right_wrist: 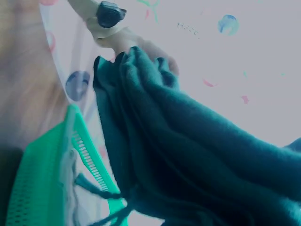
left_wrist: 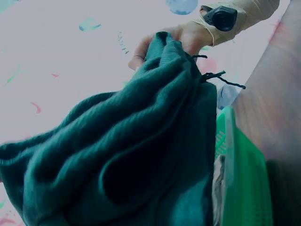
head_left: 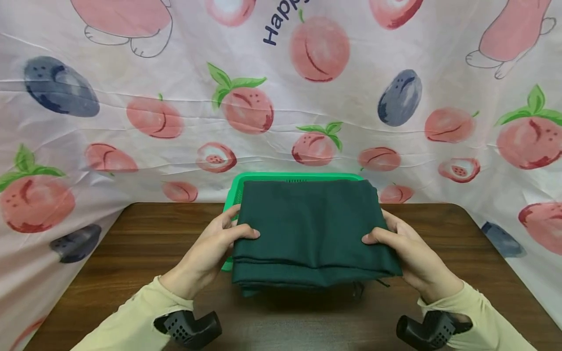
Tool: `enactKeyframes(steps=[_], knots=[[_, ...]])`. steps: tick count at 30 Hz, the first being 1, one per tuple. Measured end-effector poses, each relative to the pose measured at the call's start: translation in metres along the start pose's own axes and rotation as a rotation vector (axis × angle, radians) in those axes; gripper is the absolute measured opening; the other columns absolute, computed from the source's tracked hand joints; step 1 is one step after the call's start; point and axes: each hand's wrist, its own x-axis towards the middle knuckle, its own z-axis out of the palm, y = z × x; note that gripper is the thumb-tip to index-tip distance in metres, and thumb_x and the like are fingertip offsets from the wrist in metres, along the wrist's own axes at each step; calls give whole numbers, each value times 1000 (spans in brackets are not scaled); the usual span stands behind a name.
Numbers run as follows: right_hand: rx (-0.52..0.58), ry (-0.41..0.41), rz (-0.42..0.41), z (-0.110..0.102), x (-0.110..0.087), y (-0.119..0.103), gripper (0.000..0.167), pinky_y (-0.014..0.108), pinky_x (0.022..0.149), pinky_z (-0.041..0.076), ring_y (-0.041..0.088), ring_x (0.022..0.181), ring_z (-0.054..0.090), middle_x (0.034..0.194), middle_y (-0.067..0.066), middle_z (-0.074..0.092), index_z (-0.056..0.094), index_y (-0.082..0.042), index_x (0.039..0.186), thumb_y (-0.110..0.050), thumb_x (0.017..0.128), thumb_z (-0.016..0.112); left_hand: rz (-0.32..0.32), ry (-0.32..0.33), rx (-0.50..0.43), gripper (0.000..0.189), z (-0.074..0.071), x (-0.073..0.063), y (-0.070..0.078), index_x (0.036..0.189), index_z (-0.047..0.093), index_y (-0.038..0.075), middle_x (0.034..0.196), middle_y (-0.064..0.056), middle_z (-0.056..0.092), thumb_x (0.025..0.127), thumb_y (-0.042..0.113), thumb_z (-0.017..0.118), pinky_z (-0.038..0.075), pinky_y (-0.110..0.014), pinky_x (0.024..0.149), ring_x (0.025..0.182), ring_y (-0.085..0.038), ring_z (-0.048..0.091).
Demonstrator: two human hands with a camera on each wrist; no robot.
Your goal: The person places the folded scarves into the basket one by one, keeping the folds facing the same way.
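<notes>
A folded dark green scarf point(head_left: 311, 226) with twisted fringe is held up by both hands over the front of a green plastic basket point(head_left: 232, 195). My left hand point(head_left: 210, 248) grips its left side, thumb on top and fingers underneath. On the right side my right hand point(head_left: 412, 253) pinches it the same way, thumb pressed on the upper face. Several thick folded layers of the scarf point(left_wrist: 155, 122) show from below in the left wrist view. Fringe cords point(right_wrist: 96, 186) dangle by the basket in the right wrist view. The scarf hides most of the basket in the head view.
The basket point(left_wrist: 244, 174) has perforated walls, and something pale and crumpled point(left_wrist: 217, 188) lies inside it. It stands on a dark wooden table point(head_left: 145, 253). A white fruit-printed curtain point(head_left: 263, 156) hangs behind and at both sides.
</notes>
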Motion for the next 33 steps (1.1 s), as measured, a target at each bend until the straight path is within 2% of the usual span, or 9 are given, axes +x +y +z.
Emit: enactKeyframes(steps=[4, 8, 11, 12, 18, 21, 24, 28, 33], knots=[[-5, 33, -17, 0, 15, -7, 49, 32, 82, 56, 15, 94, 64, 113, 4, 56, 32, -5, 132, -3, 86, 50, 18, 21, -18, 90, -5, 14, 4, 154, 2, 10, 159, -15, 6, 82, 10, 55, 10, -52, 118, 146, -29, 9], [19, 51, -29, -2, 30, -9, 50, 32, 84, 55, 15, 98, 62, 119, 5, 52, 32, -6, 135, -3, 88, 48, 45, 43, -10, 84, -9, 29, 6, 154, 10, 10, 158, -12, 17, 82, 4, 53, 26, -45, 113, 139, -29, 27], [55, 71, -23, -5, 42, -8, 60, 30, 86, 54, 13, 104, 61, 129, 3, 47, 25, -9, 144, -1, 89, 47, 64, 75, 16, 78, -10, 41, 5, 153, 18, 12, 156, -9, 27, 84, -1, 52, 35, -40, 104, 131, -28, 39], [67, 78, -21, -6, 45, -7, 64, 29, 87, 54, 12, 106, 60, 132, 3, 45, 21, -10, 147, 0, 89, 47, 71, 87, 25, 77, -10, 44, 4, 152, 19, 13, 157, -8, 25, 84, -2, 51, 37, -41, 104, 132, -29, 40], [117, 123, 7, -10, 65, 2, 80, 24, 88, 51, 10, 115, 50, 152, 10, 24, 1, -12, 154, 5, 89, 44, 72, 153, 76, 77, -8, 63, -5, 153, 20, 15, 159, -9, 19, 86, -9, 48, 35, -48, 106, 139, -32, 33], [131, 144, 30, -12, 71, 7, 83, 23, 89, 50, 14, 123, 45, 157, 14, 17, -6, -13, 154, 7, 89, 42, 63, 158, 71, 78, -7, 70, -11, 153, 19, 14, 158, -10, 21, 85, -13, 45, 36, -48, 106, 137, -33, 37], [139, 158, 46, -11, 77, 8, 82, 23, 89, 49, 22, 133, 38, 157, 15, 17, -3, -12, 154, 10, 89, 41, 63, 167, 73, 79, -7, 74, -14, 153, 19, 14, 157, -10, 24, 84, -14, 43, 34, -49, 108, 136, -34, 38], [153, 166, 40, -10, 85, 7, 81, 21, 89, 49, 29, 142, 25, 160, 13, 13, -2, -12, 154, 12, 89, 39, 81, 188, 68, 79, -6, 78, -12, 153, 20, 15, 156, -10, 27, 84, -14, 43, 34, -50, 108, 136, -34, 38], [165, 150, 1, -12, 89, 4, 78, 19, 89, 48, 29, 145, 19, 161, 11, 8, -2, -11, 155, 13, 91, 35, 86, 205, 33, 78, -7, 82, -7, 153, 23, 18, 155, -8, 31, 84, -15, 43, 35, -49, 106, 135, -32, 39]])
